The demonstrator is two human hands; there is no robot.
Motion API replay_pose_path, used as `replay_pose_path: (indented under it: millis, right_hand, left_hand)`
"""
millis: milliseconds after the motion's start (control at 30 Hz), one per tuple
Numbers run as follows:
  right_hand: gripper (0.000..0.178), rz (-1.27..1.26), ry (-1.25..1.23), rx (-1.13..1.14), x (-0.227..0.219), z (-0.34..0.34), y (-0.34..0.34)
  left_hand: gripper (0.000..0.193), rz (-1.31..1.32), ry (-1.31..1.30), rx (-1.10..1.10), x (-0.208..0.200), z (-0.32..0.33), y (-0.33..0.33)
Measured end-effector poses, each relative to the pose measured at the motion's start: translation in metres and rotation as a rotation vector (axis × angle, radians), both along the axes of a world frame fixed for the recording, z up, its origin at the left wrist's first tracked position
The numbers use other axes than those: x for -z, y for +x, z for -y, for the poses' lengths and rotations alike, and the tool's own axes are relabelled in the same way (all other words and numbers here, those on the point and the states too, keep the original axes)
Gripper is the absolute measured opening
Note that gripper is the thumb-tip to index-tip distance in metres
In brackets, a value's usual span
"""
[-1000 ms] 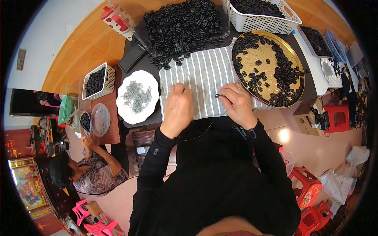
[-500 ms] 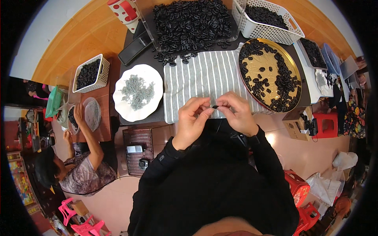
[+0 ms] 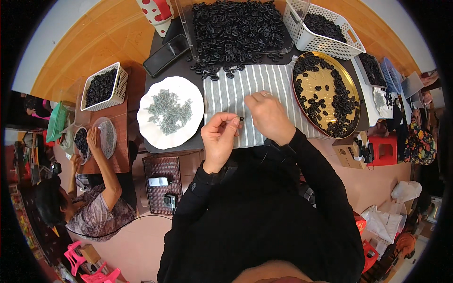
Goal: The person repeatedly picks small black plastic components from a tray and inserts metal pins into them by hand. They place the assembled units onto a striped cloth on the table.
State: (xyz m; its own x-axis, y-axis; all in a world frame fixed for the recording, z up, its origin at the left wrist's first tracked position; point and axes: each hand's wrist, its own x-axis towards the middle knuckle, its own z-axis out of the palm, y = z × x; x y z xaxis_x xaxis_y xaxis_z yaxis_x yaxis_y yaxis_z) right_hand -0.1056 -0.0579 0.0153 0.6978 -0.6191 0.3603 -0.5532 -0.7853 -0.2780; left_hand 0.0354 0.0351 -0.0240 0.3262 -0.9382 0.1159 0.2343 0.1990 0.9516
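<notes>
Between the thumb and forefinger of my left hand [image 3: 220,141] is a small black plastic piece [image 3: 241,119]. Right beside it, my right hand [image 3: 271,117] is above the grey and white striped cloth [image 3: 230,94], back of the hand up and fingers curled together. Whatever its fingertips may hold is hidden. Past the cloth lies a large heap of black plastic pieces with holes [image 3: 236,33]. A scalloped white plate [image 3: 150,127] left of my hands carries a pile of small grey screw-like parts [image 3: 169,112]. To the right, black pieces lie scattered on a round gold tray [image 3: 317,80].
White baskets [image 3: 309,40] of black pieces stand at the back right and on the left table. A phone [image 3: 166,55] lies beside a polka-dot mug [image 3: 158,16]. At left, another person [image 3: 101,207] handles small parts. A woven rack [image 3: 163,203] holds small devices.
My hands have come apart. The right one has moved away over the cloth and turned its back up; the left keeps a black piece. The whole view has shifted slightly.
</notes>
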Motion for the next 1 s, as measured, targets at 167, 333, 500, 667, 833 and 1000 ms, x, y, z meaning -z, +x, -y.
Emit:
replay_pose_path:
  millis: [167, 333, 500, 667, 833, 1000]
  right_hand:
    - [0.009, -0.067, -0.092, -0.095, -0.003, 0.003, 0.005]
    - [0.012, 0.387, 0.398, -0.04, 0.006, -0.002, -0.018]
    - [0.012, 0.987, 1.036, 0.075, 0.023, -0.024, -0.036]
    - [0.011, 1.217, 1.034, 0.043, 0.029, -0.032, -0.036]
    - [0.011, 1.21, 0.986, 0.05, 0.033, -0.031, -0.036]
    - [0.01, 1.192, 0.974, 0.049, 0.032, -0.033, -0.034]
  left_hand:
    - [0.017, 0.012, -0.018, -0.011, 0.003, 0.001, 0.001]
    - [0.022, 0.015, -0.072, 0.019, 0.006, 0.001, 0.0]
    - [0.023, 0.081, -0.062, 0.091, -0.002, 0.005, -0.019]
    - [0.023, 0.035, -0.05, 0.129, -0.003, 0.007, -0.038]
    - [0.023, 0.067, -0.068, 0.103, 0.001, 0.009, -0.041]
    - [0.023, 0.066, -0.076, 0.095, 0.001, 0.009, -0.041]
